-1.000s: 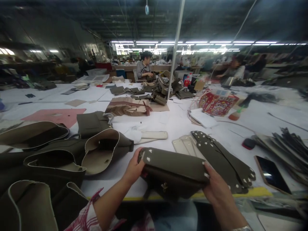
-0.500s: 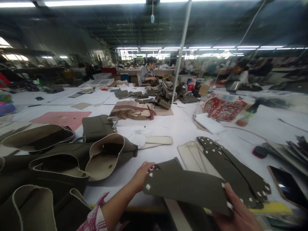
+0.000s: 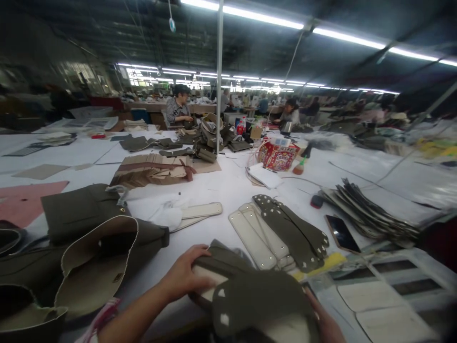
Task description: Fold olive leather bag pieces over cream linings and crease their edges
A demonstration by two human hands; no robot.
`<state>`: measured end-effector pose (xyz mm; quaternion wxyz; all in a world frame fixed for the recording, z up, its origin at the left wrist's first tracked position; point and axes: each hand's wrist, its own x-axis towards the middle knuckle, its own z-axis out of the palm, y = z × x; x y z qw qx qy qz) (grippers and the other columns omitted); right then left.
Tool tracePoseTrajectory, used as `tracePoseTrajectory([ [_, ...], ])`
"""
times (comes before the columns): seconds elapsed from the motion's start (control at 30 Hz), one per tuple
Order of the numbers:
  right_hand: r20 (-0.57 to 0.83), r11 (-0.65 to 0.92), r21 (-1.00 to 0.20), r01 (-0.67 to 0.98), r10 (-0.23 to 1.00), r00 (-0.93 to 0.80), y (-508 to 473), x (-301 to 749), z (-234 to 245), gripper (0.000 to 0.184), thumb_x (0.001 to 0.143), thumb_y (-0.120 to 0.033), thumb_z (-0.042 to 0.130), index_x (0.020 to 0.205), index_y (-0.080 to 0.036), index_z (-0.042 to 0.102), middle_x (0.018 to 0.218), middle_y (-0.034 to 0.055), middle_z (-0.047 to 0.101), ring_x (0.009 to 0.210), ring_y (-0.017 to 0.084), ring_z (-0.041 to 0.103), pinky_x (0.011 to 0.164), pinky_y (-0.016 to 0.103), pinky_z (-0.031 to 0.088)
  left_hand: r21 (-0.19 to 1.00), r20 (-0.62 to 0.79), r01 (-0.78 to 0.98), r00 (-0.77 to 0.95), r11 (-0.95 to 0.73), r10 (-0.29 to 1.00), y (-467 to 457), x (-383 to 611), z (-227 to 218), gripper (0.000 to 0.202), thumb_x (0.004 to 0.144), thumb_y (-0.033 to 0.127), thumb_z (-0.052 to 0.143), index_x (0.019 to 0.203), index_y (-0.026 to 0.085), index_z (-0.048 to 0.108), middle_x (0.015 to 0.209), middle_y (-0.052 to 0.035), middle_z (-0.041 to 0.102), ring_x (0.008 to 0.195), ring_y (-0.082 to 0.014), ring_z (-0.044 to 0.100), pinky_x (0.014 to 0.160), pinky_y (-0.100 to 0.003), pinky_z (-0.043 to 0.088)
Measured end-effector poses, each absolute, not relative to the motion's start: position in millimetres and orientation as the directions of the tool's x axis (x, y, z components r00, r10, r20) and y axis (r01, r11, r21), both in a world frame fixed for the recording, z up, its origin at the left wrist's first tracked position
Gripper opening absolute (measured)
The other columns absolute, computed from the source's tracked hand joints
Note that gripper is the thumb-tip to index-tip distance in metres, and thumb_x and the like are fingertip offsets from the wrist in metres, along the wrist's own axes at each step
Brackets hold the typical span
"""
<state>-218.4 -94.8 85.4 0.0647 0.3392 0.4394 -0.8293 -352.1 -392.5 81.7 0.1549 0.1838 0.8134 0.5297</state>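
Observation:
In the lower middle, my left hand [image 3: 185,276] is closed on an olive bag piece [image 3: 223,259], fingers over its top and thumb against a pale surface. My right hand [image 3: 323,314], partly hidden, grips the far edge of an olive leather panel [image 3: 260,300] with rounded corners and white patches at its left end. The panel overlaps the front of the bag piece. Just beyond lie cream panels [image 3: 253,233] with metal studs, beside a stack of similar olive panels [image 3: 289,228] with white patches. Open olive bag bodies [image 3: 150,238] stand at the left.
Right of the panels are a phone [image 3: 342,233] and a fanned pile of dark strips [image 3: 371,214]. A metal pole [image 3: 219,81] rises from the table. Bundled brown pieces [image 3: 153,169] and a red patterned bag [image 3: 276,155] lie farther back. A co-worker [image 3: 178,107] sits across.
The view has turned right. My left hand has left the patched panel and now grips the olive bag piece. The panel, still in my right hand, sits lower and at a different tilt.

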Motion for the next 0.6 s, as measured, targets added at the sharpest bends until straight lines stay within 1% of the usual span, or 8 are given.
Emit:
tracePoseTrajectory([
  [0.03,-0.642,-0.639,-0.638,0.430,0.132,-0.756,-98,-223,99,0.022,0.062,-0.034,0.069,0.079,-0.019,0.070,0.085,0.0050,0.071,0.100,0.027,0.060,0.087,0.035,0.050,0.928,-0.110,0.062,-0.897,0.368,0.428,-396,-341,100,0.039,0.065,0.042,0.070,0.097,0.019,0.064,0.126,-0.0081,0.050,0.113,-0.0262,0.048,0.098,-0.033,0.035],
  [0.07,-0.667,-0.687,-0.558,0.465,0.039,-0.744,-100,-225,111,0.027,0.066,-0.039,0.066,0.082,-0.017,0.070,0.086,0.0073,0.071,0.099,0.029,0.060,0.086,0.037,0.050,0.937,-0.180,-0.024,-0.887,0.348,0.424,-401,-330,119,0.037,0.072,0.045,0.064,0.098,0.019,0.064,0.122,-0.0083,0.054,0.107,-0.0248,0.052,0.093,-0.032,0.039],
  [0.13,-0.692,-0.751,-0.428,0.504,-0.086,-0.716,-104,-223,131,0.030,0.069,-0.041,0.062,0.087,-0.018,0.070,0.086,0.0083,0.071,0.095,0.029,0.062,0.084,0.039,0.051,0.927,-0.309,-0.173,-0.854,0.332,0.419,-411,-309,150,0.044,0.074,0.047,0.061,0.108,0.020,0.061,0.108,-0.0069,0.062,0.093,-0.0217,0.057,0.080,-0.028,0.045],
  [0.2,-0.713,-0.779,-0.366,0.509,-0.116,-0.691,-105,-217,137,0.028,0.071,-0.041,0.062,0.088,-0.020,0.070,0.083,0.0075,0.071,0.089,0.027,0.064,0.082,0.037,0.051,0.898,-0.416,-0.295,-0.812,0.328,0.410,-418,-292,165,0.047,0.073,0.048,0.062,0.111,0.020,0.059,0.095,-0.0047,0.065,0.081,-0.0186,0.058,0.067,-0.024,0.045],
  [0.3,-0.705,-0.805,-0.377,0.458,-0.071,-0.705,-104,-211,118,0.028,0.073,-0.041,0.061,0.088,-0.018,0.069,0.082,0.0076,0.071,0.084,0.026,0.066,0.081,0.038,0.052,0.858,-0.510,-0.410,-0.754,0.310,0.415,-418,-280,155,0.044,0.071,0.050,0.062,0.099,0.016,0.063,0.078,-0.0031,0.063,0.066,-0.0147,0.055,0.054,-0.021,0.040],
  [0.4,-0.669,-0.835,-0.443,0.327,0.065,-0.740,-96,-219,85,0.024,0.075,-0.035,0.061,0.085,-0.015,0.068,0.079,0.0074,0.071,0.076,0.024,0.067,0.076,0.037,0.054,0.822,-0.569,-0.477,-0.712,0.311,0.412,-406,-282,129,0.043,0.067,0.053,0.064,0.085,0.014,0.062,0.061,0.0013,0.053,0.051,-0.0103,0.045,0.044,-0.020,0.031],
  [0.5,-0.584,-0.866,-0.491,0.096,0.246,-0.773,-78,-228,71,0.012,0.077,-0.024,0.058,0.083,-0.016,0.066,0.076,0.0030,0.071,0.071,0.017,0.067,0.072,0.028,0.055,0.828,-0.552,-0.443,-0.751,0.343,0.362,-388,-282,109,0.041,0.064,0.053,0.066,0.073,0.014,0.058,0.054,0.0046,0.045,0.047,-0.0086,0.039,0.043,-0.019,0.026],
  [0.6,-0.435,-0.885,-0.452,-0.109,0.326,-0.840,-54,-222,80,0.009,0.077,-0.020,0.059,0.085,-0.019,0.063,0.082,-0.0006,0.071,0.076,0.013,0.066,0.071,0.027,0.055,0.849,-0.499,-0.341,-0.767,0.404,0.402,-369,-271,99,0.039,0.066,0.052,0.064,0.069,0.013,0.059,0.055,0.0032,0.049,0.051,-0.0098,0.042,0.046,-0.020,0.029],
])
